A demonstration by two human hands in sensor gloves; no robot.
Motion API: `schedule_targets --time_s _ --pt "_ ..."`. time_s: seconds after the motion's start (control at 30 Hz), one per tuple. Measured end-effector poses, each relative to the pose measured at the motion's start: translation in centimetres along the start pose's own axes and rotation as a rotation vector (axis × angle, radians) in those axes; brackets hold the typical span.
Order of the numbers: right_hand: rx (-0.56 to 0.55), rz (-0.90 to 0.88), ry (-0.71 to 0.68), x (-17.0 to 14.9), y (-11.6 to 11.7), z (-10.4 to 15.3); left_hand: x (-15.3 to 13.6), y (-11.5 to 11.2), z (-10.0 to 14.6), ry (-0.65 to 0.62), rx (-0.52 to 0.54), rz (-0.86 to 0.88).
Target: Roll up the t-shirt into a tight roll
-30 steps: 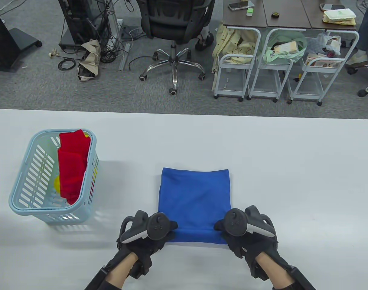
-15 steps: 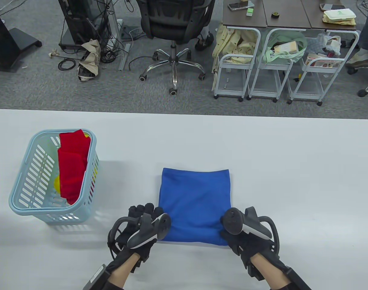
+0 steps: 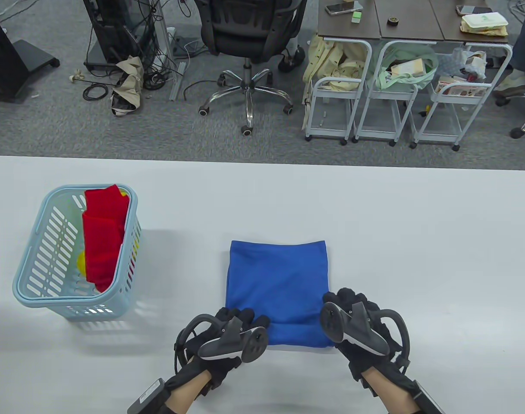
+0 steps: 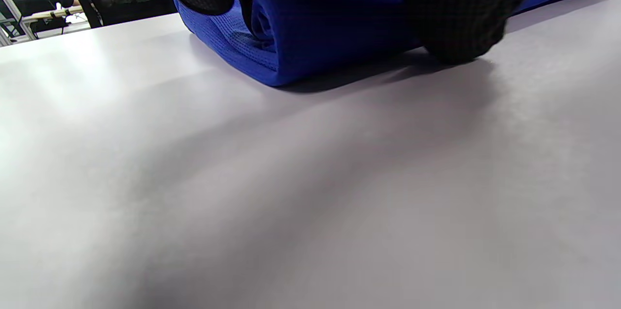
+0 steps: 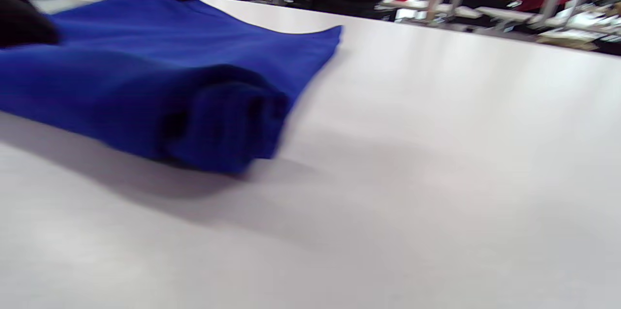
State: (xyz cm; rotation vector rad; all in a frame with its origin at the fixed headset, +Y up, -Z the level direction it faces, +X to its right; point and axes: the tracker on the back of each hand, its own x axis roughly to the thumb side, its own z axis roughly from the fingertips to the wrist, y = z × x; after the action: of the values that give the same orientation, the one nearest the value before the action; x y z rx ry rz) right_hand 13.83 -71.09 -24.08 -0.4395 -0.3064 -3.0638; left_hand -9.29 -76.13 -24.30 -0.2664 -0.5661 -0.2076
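Both hands moved onto the roll since the earlier frame; first turns done.
Left hand (image 3: 240,321) and right hand (image 3: 353,304) curl over the t-shirt (image 3: 279,276) roll near the tabletop's near edge; next, I judge, roll away, keeping tension.

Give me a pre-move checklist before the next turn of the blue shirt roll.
1. Left hand on the roll's left end: ok, its fingers curl over the blue t-shirt.
2. Right hand on the right end: ok in the table view; grip detail cannot tell.
3. Roll started at the near edge: ok, a spiral shows in the left wrist view.
4. Roll tightness: cannot tell; the right wrist view is blurred.
5. Flat part ahead lies smooth: ok, no big wrinkles.
6. Path on the table free: ok, the basket stands apart at left.
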Motion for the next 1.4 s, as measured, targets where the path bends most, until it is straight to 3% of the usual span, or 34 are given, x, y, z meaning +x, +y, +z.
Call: schedule_targets --time_s 0.1,0.17,0.27,0.5,0.6,0.7,0.87,1.03,1.2,1.3,1.37,1.4 --pt "0.132 -0.03 -0.209 1.8 1.6 -0.1 -0.2 0.0 -0.2 0.004 0.02 0.014" --pt "0.222 0.091 -0.188 2.8 3.9 -0.6 -0.6 0.1 -0.1 0.011 0.029 0.021" --pt "0.186 0.184 -0.168 2.9 4.1 -1.1 -1.6 0.0 0.1 0.034 0.035 0.043" --pt "0.21 -0.03 -0.15 1.1 3.4 -1.8 -3.7 0.5 0.3 0.04 0.085 0.235" --pt "0.274 -0.26 -0.177 -0.6 3.0 -1.9 -4.7 0.5 0.6 0.027 0.045 0.39" --pt "0.306 -0.303 -0.161 -1.3 3.6 -2.0 -5.4 -0.1 0.6 0.033 0.019 0.54" --pt "0.273 -0.192 -0.088 -0.9 3.8 -2.1 -5.7 0.1 0.5 0.14 0.047 0.328" --pt "0.264 -0.207 -0.065 -0.9 3.7 -2.1 -5.3 1.1 1.6 0.26 0.143 0.023" --pt "0.263 -0.208 -0.063 -0.9 3.7 -2.1 -3.7 1.9 2.4 0.065 0.218 0.16" --pt "0.252 -0.2 -0.041 -0.9 3.6 -2.0 -2.1 1.1 1.6 -0.01 0.132 0.15" --pt "0.162 -0.062 0.07 -0.9 2.8 -1.4 -1.4 0.3 0.9 -0.009 0.014 0.068" --pt "0.099 0.038 0.114 -0.8 2.1 -1.1 -1.2 0.2 0.7 -0.005 0.056 0.042"
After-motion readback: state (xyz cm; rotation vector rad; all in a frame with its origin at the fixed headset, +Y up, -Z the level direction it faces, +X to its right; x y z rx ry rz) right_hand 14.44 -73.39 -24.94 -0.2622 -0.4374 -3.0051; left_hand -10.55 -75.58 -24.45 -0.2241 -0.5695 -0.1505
